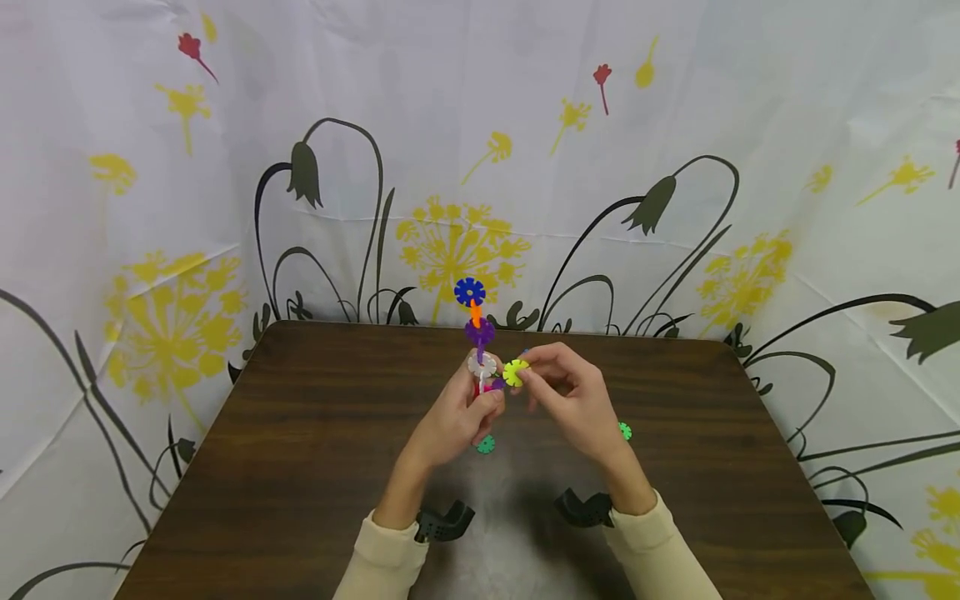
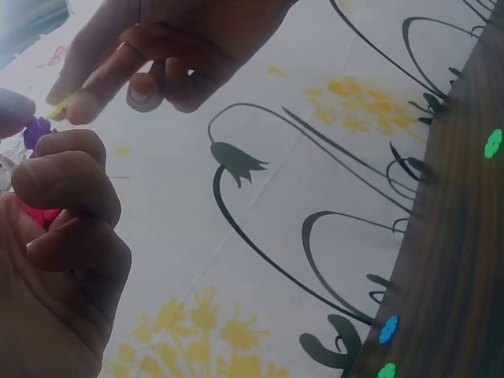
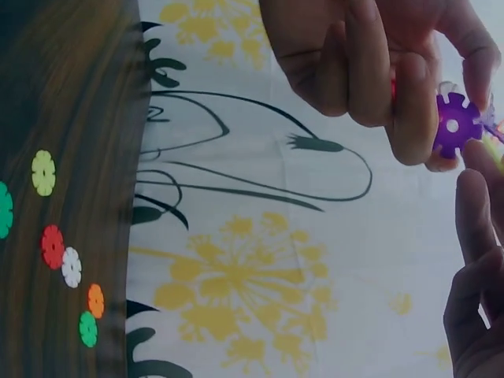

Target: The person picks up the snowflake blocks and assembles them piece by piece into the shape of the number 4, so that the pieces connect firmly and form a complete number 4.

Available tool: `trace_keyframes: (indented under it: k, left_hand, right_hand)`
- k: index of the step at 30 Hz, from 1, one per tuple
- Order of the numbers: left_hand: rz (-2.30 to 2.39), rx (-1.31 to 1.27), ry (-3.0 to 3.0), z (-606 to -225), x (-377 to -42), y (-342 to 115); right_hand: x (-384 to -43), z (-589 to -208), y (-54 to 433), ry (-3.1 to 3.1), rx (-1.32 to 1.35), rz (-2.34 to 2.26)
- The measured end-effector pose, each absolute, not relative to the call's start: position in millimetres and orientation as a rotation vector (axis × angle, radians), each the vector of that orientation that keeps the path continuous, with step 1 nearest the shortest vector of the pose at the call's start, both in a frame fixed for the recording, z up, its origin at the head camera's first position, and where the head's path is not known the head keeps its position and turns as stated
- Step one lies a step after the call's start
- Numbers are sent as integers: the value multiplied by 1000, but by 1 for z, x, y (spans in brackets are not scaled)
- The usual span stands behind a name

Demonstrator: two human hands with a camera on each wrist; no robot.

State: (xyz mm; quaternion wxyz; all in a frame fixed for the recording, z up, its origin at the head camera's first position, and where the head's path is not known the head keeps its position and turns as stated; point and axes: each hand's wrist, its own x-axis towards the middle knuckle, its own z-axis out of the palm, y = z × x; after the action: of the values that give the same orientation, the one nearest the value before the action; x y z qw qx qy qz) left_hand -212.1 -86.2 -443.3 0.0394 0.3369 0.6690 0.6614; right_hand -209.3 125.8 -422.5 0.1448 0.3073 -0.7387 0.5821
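Observation:
My left hand (image 1: 457, 412) grips a chain of interlocked notched plastic discs, held up above the table. From the top it shows a blue disc (image 1: 461, 292), an orange disc (image 1: 476, 314) seen edge-on, a purple disc (image 1: 480, 332) and a white disc (image 1: 489, 366). Lower down, red or pink parts are mostly covered by the fingers. Another purple disc (image 3: 449, 143) sticks out sideways in the right wrist view. Between thumb and forefinger, my right hand (image 1: 576, 400) pinches a yellow disc (image 1: 511, 374), its edge close against that side purple disc.
Loose discs lie on the brown table (image 1: 315, 450): a green disc (image 1: 486, 445) below the hands and another green disc (image 1: 625, 431) by the right wrist. The right wrist view shows a red disc (image 3: 53, 246) and several others. A flower-printed cloth (image 1: 450, 100) hangs behind the table.

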Motion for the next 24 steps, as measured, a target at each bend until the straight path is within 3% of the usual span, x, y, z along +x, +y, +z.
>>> trace_keyframes:
  k: [24]
  left_hand:
    - [2203, 867, 2021, -444, -215, -82]
  right_hand:
    - [-206, -430, 110, -2058, 927, 1044]
